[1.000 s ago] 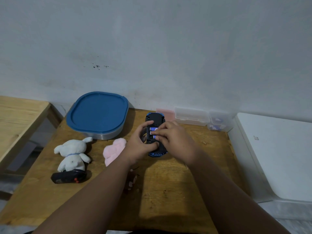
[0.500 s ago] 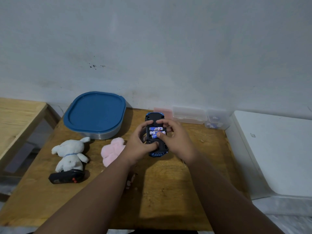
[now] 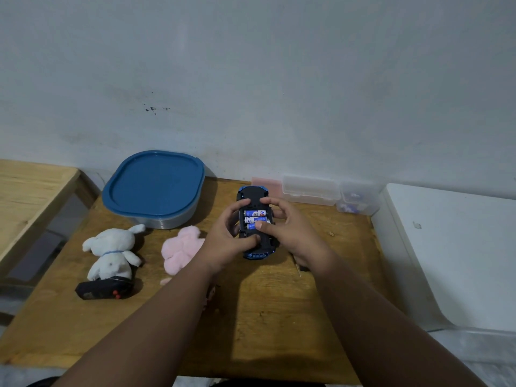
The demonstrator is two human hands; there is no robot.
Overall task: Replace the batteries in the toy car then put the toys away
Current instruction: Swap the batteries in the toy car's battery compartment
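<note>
Blue toy car (image 3: 252,192) is belly-up over the middle of the wooden table (image 3: 251,317), with three batteries (image 3: 255,213) lined up in its open bay. Left hand (image 3: 223,241) curls round the car's left side, thumb on the underside. Right hand (image 3: 290,233) wraps the right side, thumb pressing the nearest battery. White plush bunny (image 3: 111,252), pink plush (image 3: 181,250) and black remote (image 3: 104,289) lie off to the left, near a blue-lidded container (image 3: 153,185).

Left of the toy car (image 3: 252,193) sits a plush rabbit (image 3: 110,254), container (image 3: 153,185) behind.
</note>
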